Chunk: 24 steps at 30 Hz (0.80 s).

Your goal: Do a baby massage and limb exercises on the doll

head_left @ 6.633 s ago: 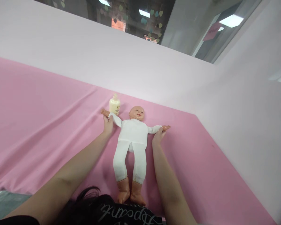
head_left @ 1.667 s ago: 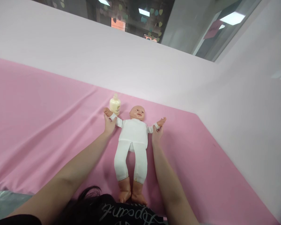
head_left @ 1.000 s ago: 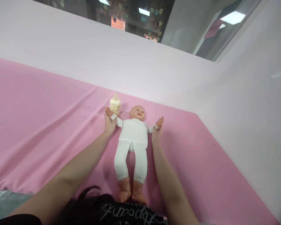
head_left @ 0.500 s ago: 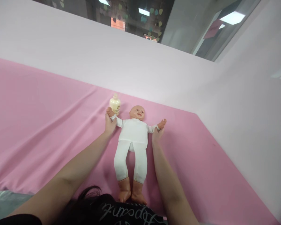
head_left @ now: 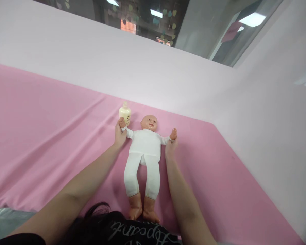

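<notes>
1. Doll (head_left: 144, 149) lies face-up on pink sheet (head_left: 46, 136), between both hands.
2. Left hand (head_left: 119, 135) closed round its wrist, lifting forearm.
3. Right hand (head_left: 170, 147) likewise clasps other wrist.
4. Bottle (head_left: 124, 113) just beyond left grip.

White-clothed baby doll (head_left: 144, 149) lies face-up on pink sheet (head_left: 53, 136), arms raised.

Both arms out fwd; left grip (head_left: 120, 136) & right grip (head_left: 170, 147) closed.
</notes>
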Tool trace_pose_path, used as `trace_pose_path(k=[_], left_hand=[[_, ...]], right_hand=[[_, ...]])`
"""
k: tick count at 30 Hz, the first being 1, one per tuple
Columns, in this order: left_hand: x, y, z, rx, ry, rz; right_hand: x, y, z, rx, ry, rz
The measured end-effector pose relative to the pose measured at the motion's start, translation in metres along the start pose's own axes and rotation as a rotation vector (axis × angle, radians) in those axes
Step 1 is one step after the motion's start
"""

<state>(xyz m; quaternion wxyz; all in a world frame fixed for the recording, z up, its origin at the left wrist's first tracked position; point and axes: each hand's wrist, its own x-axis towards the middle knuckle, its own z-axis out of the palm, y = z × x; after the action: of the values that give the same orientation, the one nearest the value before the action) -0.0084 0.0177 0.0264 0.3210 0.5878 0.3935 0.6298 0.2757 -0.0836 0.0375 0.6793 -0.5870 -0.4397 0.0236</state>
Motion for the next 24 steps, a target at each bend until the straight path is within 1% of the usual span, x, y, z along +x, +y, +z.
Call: trace_pose_path(k=[3,5,7,10,12,13,15,16,20,24], left_hand=[[-0.002,-0.002,0.001,0.071,0.007,-0.005],[-0.003,-0.002,0.002,0.139,-0.036,0.023],[-0.004,-0.001,0.003,0.211,-0.089,0.07],[-0.006,0.0,0.007,0.299,-0.201,0.133],[-0.008,0.0,0.01,0.327,-0.326,0.16],[-0.009,-0.001,0.012,0.33,-0.392,0.17],[-0.01,-0.002,0.014,0.322,-0.487,0.182],[-0.01,-0.003,0.015,0.315,-0.507,0.182],[-0.009,-0.005,0.014,0.303,-0.506,0.161],[-0.009,-0.004,0.012,0.236,-0.463,0.112]], right_hand=[[-0.003,-0.004,-0.001,-0.061,-0.052,0.012],[-0.005,-0.004,0.0,-0.102,-0.103,0.013],[-0.007,-0.003,0.002,-0.135,-0.182,-0.023],[-0.008,0.001,0.005,-0.183,-0.346,-0.077],[-0.008,0.003,0.007,-0.197,-0.424,-0.084],[-0.009,0.004,0.007,-0.193,-0.443,-0.082],[-0.008,0.006,0.007,-0.175,-0.458,-0.076],[-0.008,0.006,0.007,-0.169,-0.461,-0.073],[-0.008,0.003,0.006,-0.156,-0.465,-0.067],[-0.008,0.001,0.007,-0.123,-0.413,-0.032]])
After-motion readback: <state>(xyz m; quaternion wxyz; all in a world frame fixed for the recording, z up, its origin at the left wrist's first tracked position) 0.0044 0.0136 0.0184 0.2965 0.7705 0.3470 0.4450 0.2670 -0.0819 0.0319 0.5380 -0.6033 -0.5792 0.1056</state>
